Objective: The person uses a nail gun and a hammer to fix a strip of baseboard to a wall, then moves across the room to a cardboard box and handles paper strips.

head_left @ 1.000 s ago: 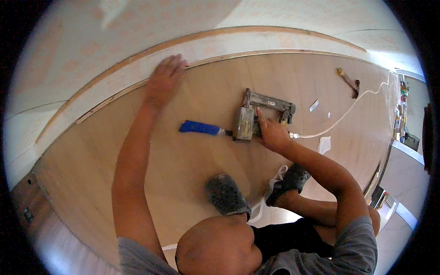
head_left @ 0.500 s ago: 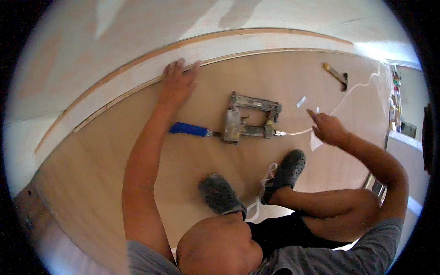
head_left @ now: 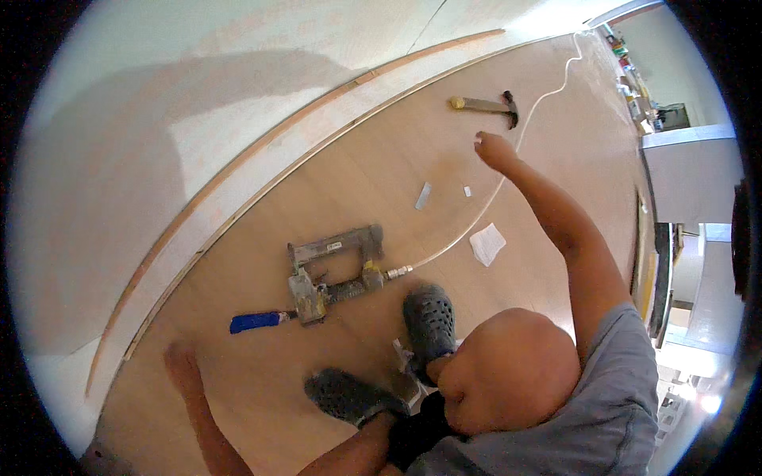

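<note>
My right hand [head_left: 494, 151] hovers just on the near side of a claw hammer [head_left: 481, 105] with a pale wooden handle, not touching it. Its fingers are half curled and slightly apart, with nothing seen between them. My left hand [head_left: 182, 369] is low at the left, close to the wall's foot, and motion smears its fingers. Between the hands a worn grey air nailer [head_left: 333, 274] lies on its side, joined to a pale air hose [head_left: 460, 238]. A blue grip [head_left: 258, 321] sticks out at the nailer's left end; whether it is a separate tool I cannot tell.
Along the pale wall runs a white baseboard strip [head_left: 262, 163] with wood-coloured edges. A crumpled white paper [head_left: 486, 243] and small pale scraps lie on the brown floor [head_left: 381, 178]. My dark clogs [head_left: 429, 321] stand near the nailer. Assorted items line the far right.
My left hand has left the baseboard and drawn back toward me. My right hand has reached farther out, to beside the hammer. The whole view has turned and shifted right.
</note>
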`<act>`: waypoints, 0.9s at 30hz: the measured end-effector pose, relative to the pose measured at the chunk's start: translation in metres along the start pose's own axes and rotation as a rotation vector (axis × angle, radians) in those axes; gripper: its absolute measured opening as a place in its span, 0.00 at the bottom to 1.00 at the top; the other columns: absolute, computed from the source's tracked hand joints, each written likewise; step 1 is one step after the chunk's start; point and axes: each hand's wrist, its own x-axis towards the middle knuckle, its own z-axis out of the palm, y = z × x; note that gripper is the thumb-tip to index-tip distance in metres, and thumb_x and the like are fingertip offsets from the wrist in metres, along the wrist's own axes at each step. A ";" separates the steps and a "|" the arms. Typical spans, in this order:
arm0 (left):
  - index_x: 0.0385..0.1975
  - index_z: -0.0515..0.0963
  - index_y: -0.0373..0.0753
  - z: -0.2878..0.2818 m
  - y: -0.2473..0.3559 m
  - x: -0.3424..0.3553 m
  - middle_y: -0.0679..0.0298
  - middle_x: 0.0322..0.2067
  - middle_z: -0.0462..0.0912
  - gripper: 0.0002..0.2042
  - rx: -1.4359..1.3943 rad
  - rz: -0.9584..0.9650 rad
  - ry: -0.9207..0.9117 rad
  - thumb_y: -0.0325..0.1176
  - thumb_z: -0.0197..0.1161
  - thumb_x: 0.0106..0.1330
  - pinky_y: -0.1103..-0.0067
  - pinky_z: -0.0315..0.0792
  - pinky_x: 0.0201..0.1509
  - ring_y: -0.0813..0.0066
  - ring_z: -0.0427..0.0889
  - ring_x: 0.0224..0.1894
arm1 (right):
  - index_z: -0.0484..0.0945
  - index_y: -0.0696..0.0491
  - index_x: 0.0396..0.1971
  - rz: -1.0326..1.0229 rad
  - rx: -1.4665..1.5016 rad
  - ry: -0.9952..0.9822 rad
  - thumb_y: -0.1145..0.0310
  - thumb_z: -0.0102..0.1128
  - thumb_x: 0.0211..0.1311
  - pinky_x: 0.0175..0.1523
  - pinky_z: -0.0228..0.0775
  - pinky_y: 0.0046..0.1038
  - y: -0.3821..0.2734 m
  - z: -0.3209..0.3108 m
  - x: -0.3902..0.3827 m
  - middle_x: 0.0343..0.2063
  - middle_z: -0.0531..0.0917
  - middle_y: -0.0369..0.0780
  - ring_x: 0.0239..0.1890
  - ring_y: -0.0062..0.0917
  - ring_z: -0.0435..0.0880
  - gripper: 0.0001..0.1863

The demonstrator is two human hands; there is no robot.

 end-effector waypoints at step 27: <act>0.39 0.80 0.31 -0.044 -0.179 -0.082 0.59 0.37 0.84 0.13 -1.165 -0.793 0.037 0.37 0.64 0.67 0.75 0.79 0.42 0.70 0.84 0.35 | 0.77 0.59 0.38 0.610 1.082 0.382 0.65 0.66 0.65 0.23 0.63 0.23 -0.109 0.005 -0.064 0.18 0.74 0.35 0.17 0.18 0.70 0.12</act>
